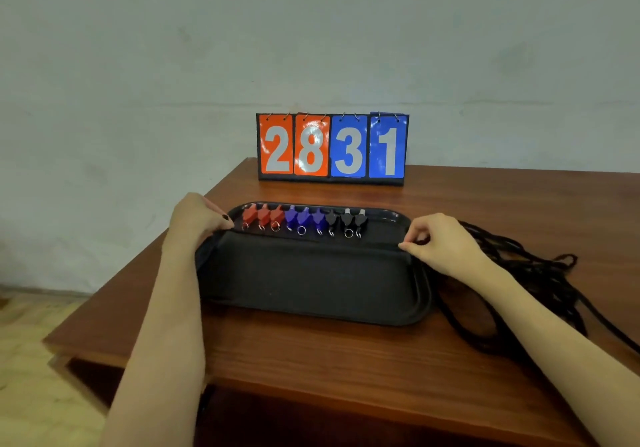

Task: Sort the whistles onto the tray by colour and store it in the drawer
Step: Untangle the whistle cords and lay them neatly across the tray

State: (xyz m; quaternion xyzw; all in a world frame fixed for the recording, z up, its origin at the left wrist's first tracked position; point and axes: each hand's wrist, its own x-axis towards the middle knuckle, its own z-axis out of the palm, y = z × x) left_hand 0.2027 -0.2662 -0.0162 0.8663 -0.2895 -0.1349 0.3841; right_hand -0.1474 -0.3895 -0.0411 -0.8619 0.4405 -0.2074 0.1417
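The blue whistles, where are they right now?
In the head view the blue whistles stand in the middle of the row at the far edge of the black tray, between the red whistles and the black whistles.

Bare forearms, no sleeves — left hand [197, 216] wears dark nail polish.
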